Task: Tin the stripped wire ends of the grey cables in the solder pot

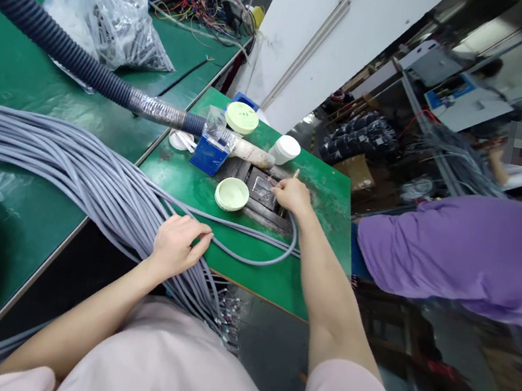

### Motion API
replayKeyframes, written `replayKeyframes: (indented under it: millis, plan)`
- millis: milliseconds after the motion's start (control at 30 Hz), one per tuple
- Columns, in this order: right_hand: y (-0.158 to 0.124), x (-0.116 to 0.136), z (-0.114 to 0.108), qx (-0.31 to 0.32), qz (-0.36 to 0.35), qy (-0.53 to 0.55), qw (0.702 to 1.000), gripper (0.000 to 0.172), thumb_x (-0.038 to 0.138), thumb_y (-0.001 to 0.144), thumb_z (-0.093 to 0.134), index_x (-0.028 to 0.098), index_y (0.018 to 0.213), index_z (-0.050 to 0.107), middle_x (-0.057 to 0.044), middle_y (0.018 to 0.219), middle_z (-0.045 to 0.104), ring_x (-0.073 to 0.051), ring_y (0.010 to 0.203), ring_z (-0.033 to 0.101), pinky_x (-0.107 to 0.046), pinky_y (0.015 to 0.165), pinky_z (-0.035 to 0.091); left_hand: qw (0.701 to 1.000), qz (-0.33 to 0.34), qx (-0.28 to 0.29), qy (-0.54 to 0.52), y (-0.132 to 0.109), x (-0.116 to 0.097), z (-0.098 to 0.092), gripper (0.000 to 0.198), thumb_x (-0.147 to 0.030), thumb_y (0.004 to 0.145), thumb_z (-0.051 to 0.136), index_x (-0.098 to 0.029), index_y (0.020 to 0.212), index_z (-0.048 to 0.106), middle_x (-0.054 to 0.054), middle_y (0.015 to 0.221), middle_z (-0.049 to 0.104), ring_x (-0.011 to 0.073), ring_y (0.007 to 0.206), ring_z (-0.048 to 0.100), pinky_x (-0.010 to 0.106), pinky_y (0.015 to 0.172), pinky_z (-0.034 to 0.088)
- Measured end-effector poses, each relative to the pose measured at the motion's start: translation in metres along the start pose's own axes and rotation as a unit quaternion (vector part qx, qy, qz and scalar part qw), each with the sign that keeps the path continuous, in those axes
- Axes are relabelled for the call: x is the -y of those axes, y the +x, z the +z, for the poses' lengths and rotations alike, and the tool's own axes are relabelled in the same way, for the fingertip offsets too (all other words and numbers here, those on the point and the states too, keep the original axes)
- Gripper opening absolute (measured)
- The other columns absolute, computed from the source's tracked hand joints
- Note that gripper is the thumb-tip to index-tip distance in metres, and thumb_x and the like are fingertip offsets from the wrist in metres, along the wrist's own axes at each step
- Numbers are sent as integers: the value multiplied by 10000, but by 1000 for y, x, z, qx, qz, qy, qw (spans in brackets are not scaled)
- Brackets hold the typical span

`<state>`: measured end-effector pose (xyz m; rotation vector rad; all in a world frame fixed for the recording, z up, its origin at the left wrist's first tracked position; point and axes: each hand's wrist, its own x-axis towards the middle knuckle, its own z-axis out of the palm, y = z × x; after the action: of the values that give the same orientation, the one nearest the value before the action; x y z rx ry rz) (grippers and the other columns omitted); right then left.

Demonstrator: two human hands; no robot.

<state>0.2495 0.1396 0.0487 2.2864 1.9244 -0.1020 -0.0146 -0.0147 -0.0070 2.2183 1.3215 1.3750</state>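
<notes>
My right hand (294, 196) is closed around the end part of a grey cable (256, 263), with its fingertips over a small square metal pot (264, 191) set in a dark, stained frame. Thin wire ends seem to show at the fingertips, too small to make out. From there the cable loops down and back left to my left hand (179, 245). That hand lies on a thick bundle of grey cables (107, 175), its thumb and fingers closed together at the looped cable. A shallow pale-green bowl (231, 194) stands left of the pot.
A ribbed hose (64, 49) reaches over the green table (178, 174) to a nozzle beside the pot. Around it are a blue box (210, 154), a pale-green lid (242, 117) and a white cup (286, 150). A person in a purple top (458, 250) is at the right.
</notes>
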Motion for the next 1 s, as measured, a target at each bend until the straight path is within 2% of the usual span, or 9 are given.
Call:
replayKeyframes:
  millis: [167,333,433,567,767,1000]
  plan:
    - [1,0,2,2,0,0,1000,206,295,804,573,185,844,742,-112,959,738,-244,929,668,-284,742,453,1000,1,3,1,-1,1,1,123,-241,873,573,-178,817,664,11,678,671,137,619,571,284,626,383]
    - [-12,0,-17,-15,-19,14,1000,228,308,828,555,179,856,741,-88,911,740,-216,879,659,-264,693,418,1000,8,-5,4,0,0,1,116,-233,868,581,-174,805,659,5,660,662,134,604,561,283,615,372]
    - [-28,9,-35,-31,-70,44,996,236,321,828,556,168,833,736,-61,838,735,-185,781,641,-253,644,384,1000,7,-2,7,0,0,1,116,-235,871,577,-180,806,656,2,665,663,135,610,559,283,618,370]
    - [-48,35,-47,-29,-147,61,987,237,322,819,558,159,791,728,-51,771,723,-169,685,611,-260,586,336,1000,5,3,13,0,0,0,139,-249,881,560,-183,806,656,5,659,659,137,612,554,289,617,366]
    - [-57,75,-41,-5,-205,-38,978,262,288,842,494,178,859,732,-98,924,739,-236,854,655,-281,650,385,1000,-3,9,14,-2,0,0,159,-261,889,547,-184,800,655,9,662,655,140,616,551,292,619,365]
    - [-58,96,-28,17,-211,-96,972,305,299,872,474,159,989,718,-155,1047,722,-276,964,665,-308,746,454,1000,0,9,21,-2,1,1,157,-258,888,547,-188,796,654,6,661,648,140,615,548,295,617,363]
